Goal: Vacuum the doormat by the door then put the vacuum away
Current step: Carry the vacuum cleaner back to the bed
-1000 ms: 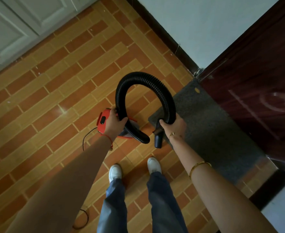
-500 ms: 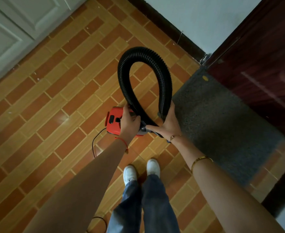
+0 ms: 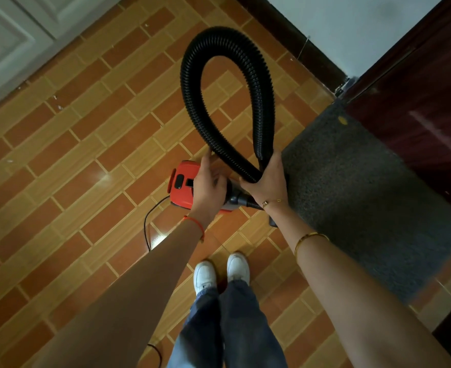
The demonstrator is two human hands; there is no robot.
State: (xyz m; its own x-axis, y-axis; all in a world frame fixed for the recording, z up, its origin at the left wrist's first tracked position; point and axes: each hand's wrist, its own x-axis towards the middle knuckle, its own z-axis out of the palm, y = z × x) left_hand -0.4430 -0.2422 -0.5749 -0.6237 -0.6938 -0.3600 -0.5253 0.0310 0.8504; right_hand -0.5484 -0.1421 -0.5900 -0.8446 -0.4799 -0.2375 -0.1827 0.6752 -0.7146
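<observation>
The red vacuum body (image 3: 183,185) sits low in front of my feet, partly covered by my left hand (image 3: 208,181). That hand lies over its top with fingers stretched toward the black ribbed hose (image 3: 192,83), which arches up in a tall narrow loop. My right hand (image 3: 268,179) grips the hose where its two runs cross, just above the vacuum's grey neck (image 3: 236,199). The dark nozzle tip (image 3: 272,223) peeks out under my right wrist. The dark grey doormat (image 3: 365,195) lies to the right against the dark wooden door (image 3: 426,102).
A thin black power cord (image 3: 147,227) trails from the vacuum across the brick-patterned tile floor (image 3: 86,168). White panelled cabinet doors (image 3: 12,35) stand at the upper left. A dark skirting board (image 3: 293,41) runs below the pale wall. My white shoes (image 3: 220,274) are below the vacuum.
My right hand brought the hose end in beside the vacuum, squeezing the wide arch into a tall narrow loop. My left hand's fingers loosened from the vacuum and stretched toward the hose.
</observation>
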